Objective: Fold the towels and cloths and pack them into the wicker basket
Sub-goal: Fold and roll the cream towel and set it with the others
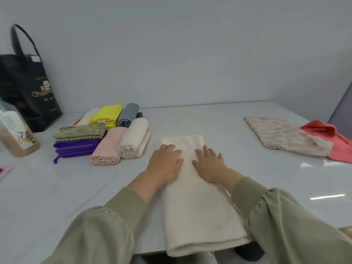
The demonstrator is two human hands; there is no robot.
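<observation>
Mid-task: folded pile sits left on counter; striped cloth and coral cloth at right not folded, basket not in view, nothing packed. Left hand and right hand press flat on center cream towel, no grip, fingers straight. Towel's near end overhangs counter edge; bare room ahead and right.

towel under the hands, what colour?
Plain cream towel, no pattern; clearest in the head view.
</observation>
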